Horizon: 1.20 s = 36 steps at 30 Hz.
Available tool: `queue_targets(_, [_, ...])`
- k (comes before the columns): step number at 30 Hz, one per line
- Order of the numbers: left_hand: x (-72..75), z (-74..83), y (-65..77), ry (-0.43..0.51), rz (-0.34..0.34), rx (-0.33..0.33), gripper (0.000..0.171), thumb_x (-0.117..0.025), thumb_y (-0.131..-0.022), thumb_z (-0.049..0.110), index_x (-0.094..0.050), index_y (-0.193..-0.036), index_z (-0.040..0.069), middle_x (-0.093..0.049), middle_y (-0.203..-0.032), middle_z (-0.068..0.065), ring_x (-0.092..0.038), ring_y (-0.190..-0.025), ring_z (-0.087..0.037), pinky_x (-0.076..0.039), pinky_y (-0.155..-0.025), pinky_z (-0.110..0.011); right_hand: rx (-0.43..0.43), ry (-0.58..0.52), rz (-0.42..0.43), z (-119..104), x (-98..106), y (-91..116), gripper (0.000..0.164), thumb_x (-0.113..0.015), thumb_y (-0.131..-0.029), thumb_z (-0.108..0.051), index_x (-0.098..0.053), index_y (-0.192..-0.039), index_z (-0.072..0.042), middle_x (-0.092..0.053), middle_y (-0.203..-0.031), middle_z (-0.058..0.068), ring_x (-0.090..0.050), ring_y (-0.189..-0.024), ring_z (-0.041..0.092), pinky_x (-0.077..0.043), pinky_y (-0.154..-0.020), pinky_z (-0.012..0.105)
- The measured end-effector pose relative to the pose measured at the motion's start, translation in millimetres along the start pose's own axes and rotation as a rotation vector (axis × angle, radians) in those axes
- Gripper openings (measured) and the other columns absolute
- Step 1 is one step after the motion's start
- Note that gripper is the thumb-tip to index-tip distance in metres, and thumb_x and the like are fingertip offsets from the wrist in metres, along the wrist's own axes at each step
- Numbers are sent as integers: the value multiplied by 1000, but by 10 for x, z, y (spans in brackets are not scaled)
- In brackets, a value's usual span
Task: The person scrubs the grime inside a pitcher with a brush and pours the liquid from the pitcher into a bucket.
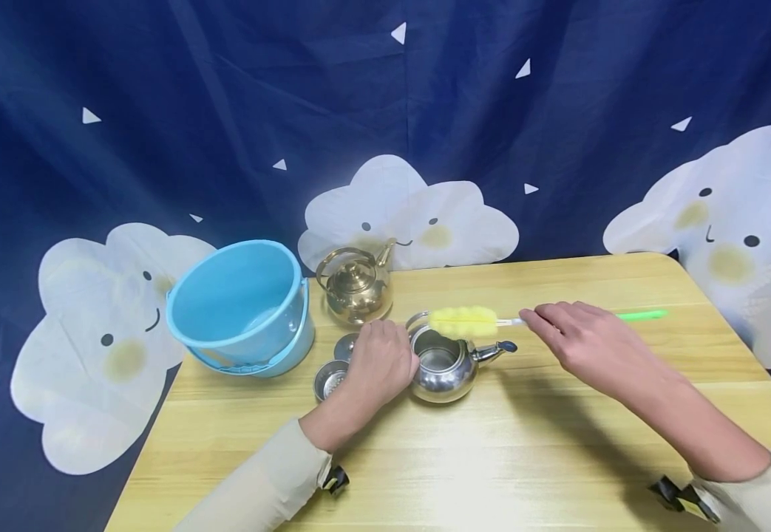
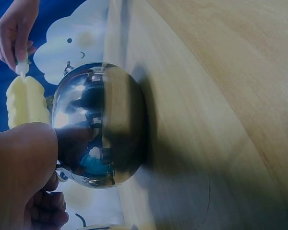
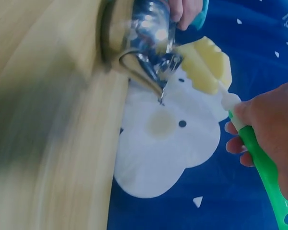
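A silver teapot (image 1: 443,373) stands lidless on the table, its spout pointing right. My left hand (image 1: 381,362) is at its left side, fingers curled around the handle, part of which the hand hides. The teapot's round body (image 2: 101,124) fills the middle of the left wrist view. In my right hand (image 1: 578,340) I grip a bottle brush by its green handle (image 3: 261,163). Its yellow sponge head (image 1: 463,322) hovers level, just above the teapot's opening. The right wrist view shows the sponge (image 3: 206,64) beside the teapot's rim, outside it.
A metal strainer cup (image 1: 329,378) and a round lid (image 1: 345,346) lie left of my left hand, partly covered. Behind them stands a gold-toned teapot (image 1: 356,292) with its lid on. A blue bucket (image 1: 242,303) stands at the table's back left. A dark blue curtain (image 1: 458,96) hangs behind.
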<state>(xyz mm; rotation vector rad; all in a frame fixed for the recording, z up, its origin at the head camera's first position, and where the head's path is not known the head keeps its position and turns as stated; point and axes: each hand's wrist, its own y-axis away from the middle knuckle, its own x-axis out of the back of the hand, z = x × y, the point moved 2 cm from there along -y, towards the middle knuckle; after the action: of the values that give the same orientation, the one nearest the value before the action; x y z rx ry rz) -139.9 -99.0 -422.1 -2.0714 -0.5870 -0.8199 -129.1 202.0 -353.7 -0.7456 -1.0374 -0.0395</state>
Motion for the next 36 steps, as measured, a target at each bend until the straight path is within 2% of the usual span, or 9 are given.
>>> queue_targets(3, [1,-2,-2,-11,7,-5,25,-57,-84,29,-48,-63,18,-43,-59,4,-29,-57,-15,-26,-55,-27,32,6,-14,-35,1,-67,36,-44,-95,10,-67,-123,7,-72,-101,17,-72,-84,29,-62,-73,42])
queue_targets(7, [6,-7,-4,-17,5,-4,26,-57,-84,30,-48,-64,18,-43,-59,4,-28,-58,-15,-23,-56,-27,95,44,-15,-75,9,-171,42,-31,-103,10,-70,-119,6,-71,-94,14,-69,-76,26,-62,-68,38])
queue_targets(10, [10,-7,-2,-16,-8,2,26,-57,-85,30,-48,-64,18,-43,-59,4,-31,-57,-15,-22,-56,-27,155,90,-10,-103,31,-264,60,-13,-110,2,-73,-111,4,-68,-88,11,-64,-70,24,-59,-64,34])
queue_targets(15, [27,-3,-3,-22,-43,18,27,-56,-87,30,-48,-64,18,-44,-60,4,-37,-56,-14,-20,-57,-28,266,184,-49,-142,90,-444,66,-11,-107,4,-76,-103,1,-64,-80,8,-54,-62,19,-51,-55,26])
queue_targets(20, [46,3,-5,-18,-63,29,29,-55,-89,29,-47,-64,17,-43,-60,3,-33,-57,-14,-17,-58,-28,336,232,-102,-153,121,-625,66,-10,-99,7,-74,-89,-1,-54,-68,4,-40,-54,15,-32,-45,22])
queue_targets(22, [52,8,-5,-17,-62,35,29,-56,-88,29,-46,-63,18,-42,-60,3,-31,-57,-14,-15,-59,-29,349,230,-133,-145,126,-693,57,-16,-93,9,-71,-81,-3,-50,-64,2,-39,-52,15,-31,-44,24])
queue_targets(26, [46,20,-4,-24,-56,50,31,-58,-88,30,-45,-62,18,-42,-59,3,-28,-57,-14,-14,-59,-29,391,216,-213,-117,120,-821,24,-47,-79,7,-64,-70,-8,-49,-63,2,-44,-51,17,-36,-43,28])
queue_targets(29, [37,33,-4,-31,-54,60,32,-59,-88,31,-45,-62,18,-42,-60,3,-26,-59,-15,-15,-58,-29,430,222,-254,-78,105,-902,14,-67,-72,3,-63,-68,-10,-50,-63,2,-48,-52,17,-40,-44,29])
queue_targets(36, [26,64,5,-48,-44,74,32,-57,-88,30,-44,-61,18,-39,-59,3,-22,-60,-16,-15,-57,-29,420,160,-325,63,27,-955,17,-73,-75,-7,-60,-66,-13,-51,-61,-1,-48,-50,12,-41,-44,28])
